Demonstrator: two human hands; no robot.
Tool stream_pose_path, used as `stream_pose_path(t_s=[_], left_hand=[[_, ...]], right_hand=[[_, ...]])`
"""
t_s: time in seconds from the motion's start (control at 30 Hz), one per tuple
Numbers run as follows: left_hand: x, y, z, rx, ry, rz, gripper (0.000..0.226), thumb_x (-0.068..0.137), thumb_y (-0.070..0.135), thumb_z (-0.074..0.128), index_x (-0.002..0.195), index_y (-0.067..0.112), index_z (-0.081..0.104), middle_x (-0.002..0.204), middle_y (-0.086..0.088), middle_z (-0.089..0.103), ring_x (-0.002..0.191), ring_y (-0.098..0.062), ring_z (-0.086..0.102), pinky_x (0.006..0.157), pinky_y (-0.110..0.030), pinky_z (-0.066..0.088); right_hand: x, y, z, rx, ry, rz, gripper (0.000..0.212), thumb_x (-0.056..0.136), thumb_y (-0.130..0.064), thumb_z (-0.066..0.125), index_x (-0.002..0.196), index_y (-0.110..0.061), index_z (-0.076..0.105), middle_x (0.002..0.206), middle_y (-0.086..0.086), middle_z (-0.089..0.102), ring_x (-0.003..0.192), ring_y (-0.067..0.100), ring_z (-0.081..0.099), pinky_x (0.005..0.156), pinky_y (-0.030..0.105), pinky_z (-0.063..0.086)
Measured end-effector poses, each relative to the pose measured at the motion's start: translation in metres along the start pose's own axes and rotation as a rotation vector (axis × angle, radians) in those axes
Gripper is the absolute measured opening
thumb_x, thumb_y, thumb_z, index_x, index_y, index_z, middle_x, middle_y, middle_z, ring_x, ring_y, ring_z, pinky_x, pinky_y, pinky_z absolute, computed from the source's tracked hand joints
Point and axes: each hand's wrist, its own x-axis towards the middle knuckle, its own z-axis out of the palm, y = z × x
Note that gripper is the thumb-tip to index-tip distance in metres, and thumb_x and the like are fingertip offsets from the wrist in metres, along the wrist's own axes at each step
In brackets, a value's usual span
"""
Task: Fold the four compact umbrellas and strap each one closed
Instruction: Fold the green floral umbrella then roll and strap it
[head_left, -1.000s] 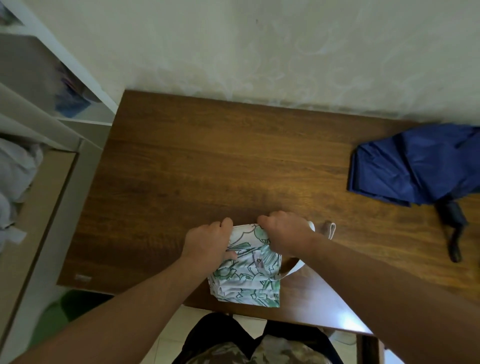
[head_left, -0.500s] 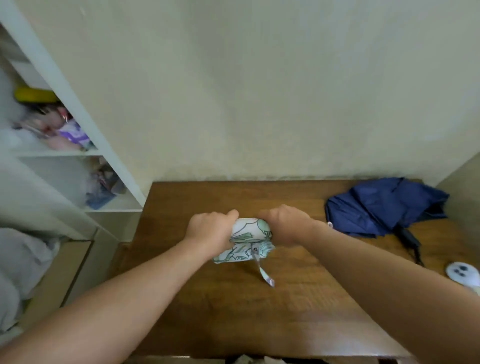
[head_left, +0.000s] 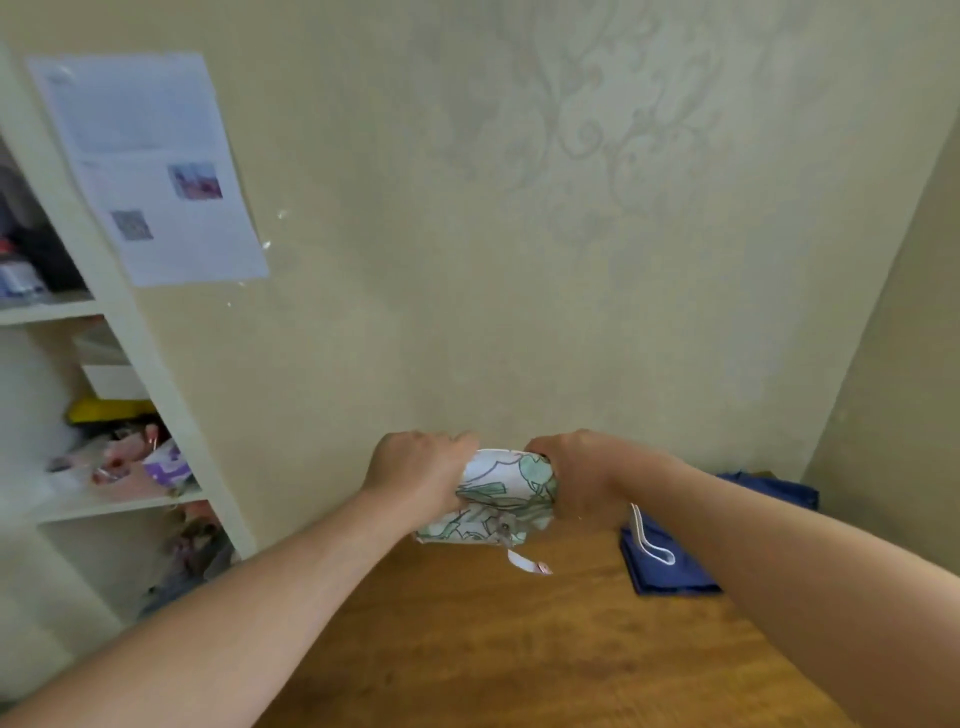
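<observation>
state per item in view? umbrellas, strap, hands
floral umbrella: bunched, gripped at both ends, lifted above the table
closing strap: hanging loose, not fastened
blue umbrella: lying on the table, loosely collapsed, not strapped
left hand: grips the umbrella's left end
right hand: grips its right end

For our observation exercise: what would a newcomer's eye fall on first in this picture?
Most striking is the green-and-white leafy umbrella in the middle, gripped at either end by the left hand and right hand above the wooden table. A blue umbrella lies to the right, and a printed sheet is on the wall, upper left.
</observation>
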Motion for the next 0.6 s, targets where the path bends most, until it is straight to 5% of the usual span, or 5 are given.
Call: stream_pose_path(t_s=[0.23,0.33,0.43,0.5,0.6], left_hand=[[0.018,0.016,-0.008,-0.084,-0.051,0.006,0.060,0.076,0.076,0.072,0.109,0.033,0.046,0.095,0.009,0.066,0.085,-0.023,0.065,0.062,-0.032,0.046],[0.026,0.032,-0.012,-0.132,-0.127,-0.002,0.075,0.074,0.074,0.077,0.130,0.036,0.045,0.114,0.007,0.065,0.105,-0.023,0.065,0.084,-0.037,0.054],[0.031,0.057,-0.030,-0.152,-0.244,0.082,0.126,0.067,0.085,0.073,0.164,0.043,0.005,0.167,-0.002,0.026,0.153,-0.029,0.025,0.125,-0.049,0.021],[0.043,0.079,-0.055,-0.266,-0.250,0.136,0.129,0.074,0.085,0.068,0.166,0.039,-0.009,0.175,0.005,0.002,0.160,-0.024,0.003,0.129,-0.047,0.002],[0.068,0.107,-0.082,-0.399,-0.234,0.119,0.113,0.084,0.068,0.075,0.168,0.031,0.010,0.172,0.006,0.025,0.156,-0.022,0.025,0.126,-0.040,0.025]], right_hand=[[-0.011,0.022,-0.017,-0.079,0.023,-0.014,0.048,0.075,-0.023,0.072,0.118,-0.033,0.052,0.089,-0.010,0.060,0.086,0.022,0.063,0.072,0.038,0.058],[-0.017,0.035,-0.024,-0.159,-0.003,0.001,0.048,0.077,-0.026,0.071,0.120,-0.032,0.050,0.084,-0.011,0.052,0.087,0.024,0.059,0.071,0.036,0.054],[-0.026,0.050,-0.025,-0.286,0.030,0.032,0.038,0.078,-0.027,0.065,0.114,-0.024,0.053,0.088,-0.005,0.056,0.084,0.025,0.060,0.073,0.039,0.057],[-0.035,0.059,-0.025,-0.380,0.079,0.026,0.032,0.084,-0.024,0.061,0.114,-0.022,0.054,0.089,-0.002,0.053,0.081,0.025,0.058,0.068,0.037,0.051],[-0.047,0.072,-0.022,-0.399,0.149,0.020,0.030,0.089,-0.023,0.059,0.119,-0.020,0.056,0.093,0.001,0.053,0.082,0.026,0.056,0.067,0.036,0.049]])
